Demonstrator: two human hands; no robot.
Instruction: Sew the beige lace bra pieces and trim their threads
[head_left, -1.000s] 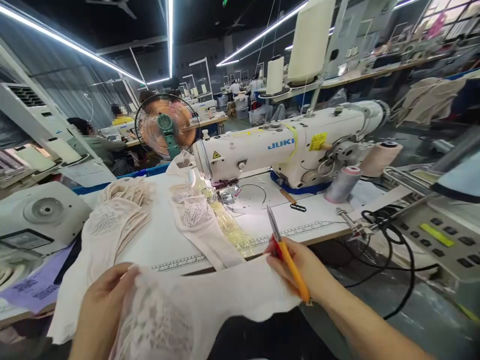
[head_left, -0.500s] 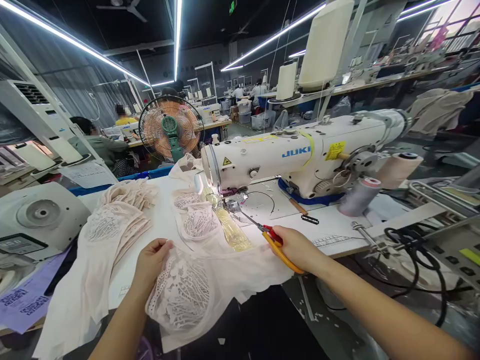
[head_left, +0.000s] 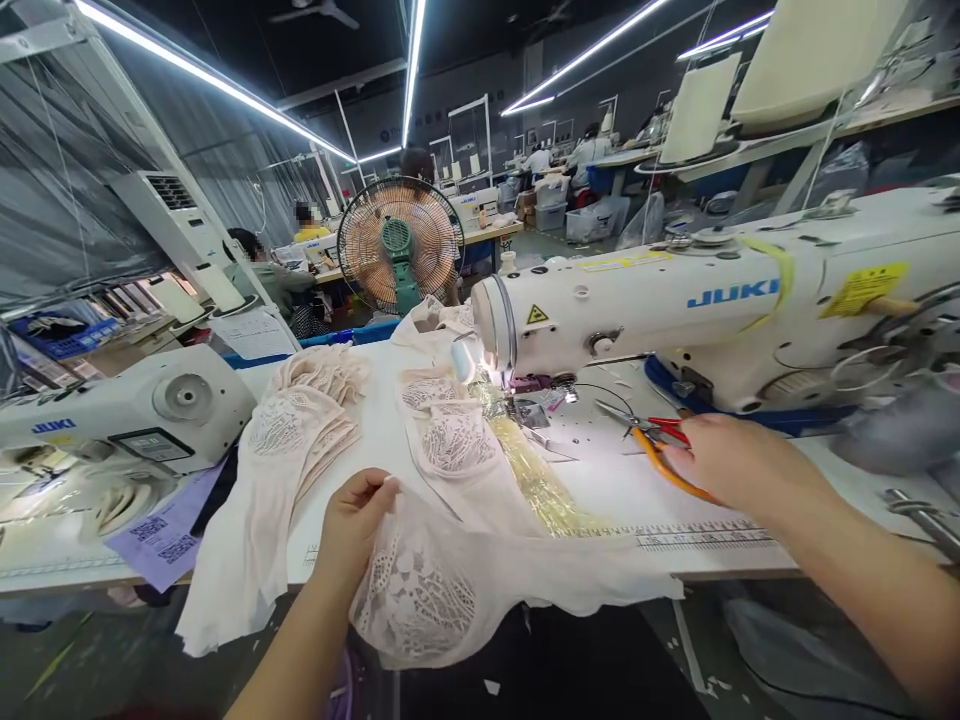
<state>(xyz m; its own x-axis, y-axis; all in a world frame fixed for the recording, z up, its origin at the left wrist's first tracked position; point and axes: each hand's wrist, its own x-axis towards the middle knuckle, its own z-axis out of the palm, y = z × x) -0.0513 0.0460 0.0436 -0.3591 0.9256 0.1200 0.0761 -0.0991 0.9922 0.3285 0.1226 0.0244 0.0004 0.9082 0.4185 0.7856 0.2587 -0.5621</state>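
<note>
Nearest me, left hand: thumb and fingertips pinch the upper edge of a pale lace garment. Its rounded cup hangs just below and right of that grip, openwork lace on thin cloth; a plain, soft band runs off rightward along the table edge, lower border wavy.

Right hand, well to the right: fingers wrapped round the red and orange handles of the scissors. Metal blades point left, away from the palm; I cannot tell how far they part.

Left of the left grip I log a layered stack of similar pieces, bunched and ruffled at the top. Just beyond the grip, another lace piece lies on the smooth white table, a crinkled, glossy yellowish strip along its right side.

Past both hands, a glossy white sewing machine, long rounded arm. Farther out, a fan in a round wire cage.
</note>
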